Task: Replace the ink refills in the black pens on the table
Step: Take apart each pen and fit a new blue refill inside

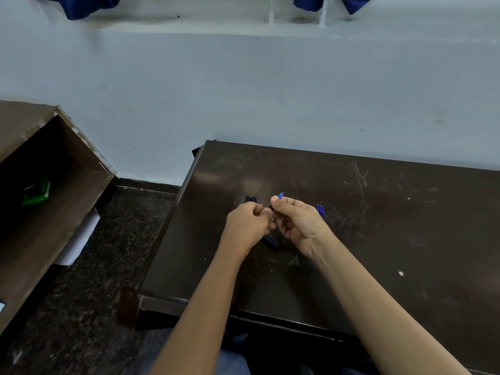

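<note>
My left hand (250,226) is closed around a black pen barrel (270,241) whose lower end sticks out below the fist. My right hand (295,221) pinches a blue ink refill (280,195), its tip poking up past my thumb. Two more black pens (250,199) lie side by side on the dark table (378,239) just behind my left hand, mostly hidden by it. A couple of blue refills (321,210) lie on the table to the right of my right hand, partly covered by it.
The table's left edge (173,212) drops to a dark speckled floor. An open brown cabinet (46,185) with a green packet (36,192) inside stands to the left. A pale wall runs along the table's far edge.
</note>
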`<act>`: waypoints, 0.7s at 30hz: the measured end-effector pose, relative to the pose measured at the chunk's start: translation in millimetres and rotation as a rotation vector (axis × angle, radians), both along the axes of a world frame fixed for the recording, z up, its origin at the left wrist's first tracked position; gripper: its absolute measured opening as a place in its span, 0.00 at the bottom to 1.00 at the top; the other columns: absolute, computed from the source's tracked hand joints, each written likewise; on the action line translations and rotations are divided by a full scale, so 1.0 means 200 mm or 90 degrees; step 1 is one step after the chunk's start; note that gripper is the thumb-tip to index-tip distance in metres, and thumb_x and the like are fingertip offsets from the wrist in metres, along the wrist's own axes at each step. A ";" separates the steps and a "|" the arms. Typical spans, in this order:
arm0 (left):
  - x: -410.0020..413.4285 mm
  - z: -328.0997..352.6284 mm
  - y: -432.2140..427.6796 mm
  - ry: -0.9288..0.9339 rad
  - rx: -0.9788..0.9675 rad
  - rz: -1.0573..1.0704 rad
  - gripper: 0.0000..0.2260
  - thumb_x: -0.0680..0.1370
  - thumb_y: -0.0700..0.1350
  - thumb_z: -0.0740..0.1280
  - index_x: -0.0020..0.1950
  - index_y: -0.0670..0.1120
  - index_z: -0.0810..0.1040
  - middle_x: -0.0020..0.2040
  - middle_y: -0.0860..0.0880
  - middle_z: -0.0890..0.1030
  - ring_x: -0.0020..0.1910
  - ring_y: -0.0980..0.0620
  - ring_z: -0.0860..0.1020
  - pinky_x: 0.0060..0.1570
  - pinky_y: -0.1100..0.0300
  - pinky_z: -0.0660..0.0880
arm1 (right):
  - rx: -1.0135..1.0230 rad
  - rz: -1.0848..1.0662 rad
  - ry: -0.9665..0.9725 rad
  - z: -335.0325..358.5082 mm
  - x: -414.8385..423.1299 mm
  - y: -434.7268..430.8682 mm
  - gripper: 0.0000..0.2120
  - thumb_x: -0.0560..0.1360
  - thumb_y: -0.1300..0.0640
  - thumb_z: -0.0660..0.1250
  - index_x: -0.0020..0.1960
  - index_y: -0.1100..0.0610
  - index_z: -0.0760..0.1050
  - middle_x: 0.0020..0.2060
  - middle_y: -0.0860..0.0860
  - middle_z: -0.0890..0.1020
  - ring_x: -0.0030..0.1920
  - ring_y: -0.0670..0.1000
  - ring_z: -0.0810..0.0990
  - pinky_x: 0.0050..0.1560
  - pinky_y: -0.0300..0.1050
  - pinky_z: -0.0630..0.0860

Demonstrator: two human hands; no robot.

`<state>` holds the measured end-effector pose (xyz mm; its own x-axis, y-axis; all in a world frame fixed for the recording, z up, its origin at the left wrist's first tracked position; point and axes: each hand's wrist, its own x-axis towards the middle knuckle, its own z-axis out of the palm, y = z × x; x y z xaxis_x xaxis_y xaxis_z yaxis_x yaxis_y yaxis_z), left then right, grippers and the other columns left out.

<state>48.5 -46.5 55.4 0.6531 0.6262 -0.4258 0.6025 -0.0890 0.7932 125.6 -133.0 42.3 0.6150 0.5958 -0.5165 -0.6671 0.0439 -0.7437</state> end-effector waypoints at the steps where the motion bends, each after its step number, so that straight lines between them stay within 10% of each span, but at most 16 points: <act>1: 0.00 0.00 0.00 0.001 0.001 0.001 0.06 0.79 0.48 0.63 0.50 0.47 0.77 0.44 0.49 0.84 0.35 0.58 0.78 0.29 0.67 0.69 | -0.010 0.000 0.004 0.00 0.00 0.00 0.02 0.74 0.64 0.69 0.43 0.59 0.77 0.35 0.52 0.81 0.31 0.43 0.80 0.32 0.33 0.76; 9: -0.01 0.01 0.02 0.027 0.013 -0.017 0.07 0.79 0.46 0.62 0.53 0.47 0.78 0.43 0.49 0.82 0.37 0.57 0.79 0.30 0.66 0.70 | 0.012 0.051 0.014 0.01 -0.01 0.01 0.07 0.78 0.59 0.65 0.50 0.61 0.80 0.39 0.52 0.85 0.33 0.45 0.83 0.33 0.37 0.78; 13: -0.02 0.02 0.04 0.056 0.052 -0.058 0.06 0.78 0.46 0.65 0.53 0.47 0.77 0.49 0.47 0.81 0.46 0.51 0.81 0.46 0.60 0.77 | -0.012 0.043 0.015 -0.01 -0.04 0.02 0.06 0.75 0.62 0.68 0.50 0.62 0.81 0.37 0.54 0.85 0.32 0.45 0.83 0.31 0.35 0.77; 21: -0.02 0.02 0.04 0.059 0.085 -0.049 0.10 0.79 0.47 0.61 0.57 0.47 0.77 0.53 0.47 0.82 0.47 0.54 0.77 0.33 0.66 0.67 | 0.050 -0.010 0.081 -0.02 -0.03 0.05 0.11 0.77 0.70 0.60 0.54 0.61 0.77 0.44 0.53 0.84 0.38 0.47 0.85 0.33 0.39 0.80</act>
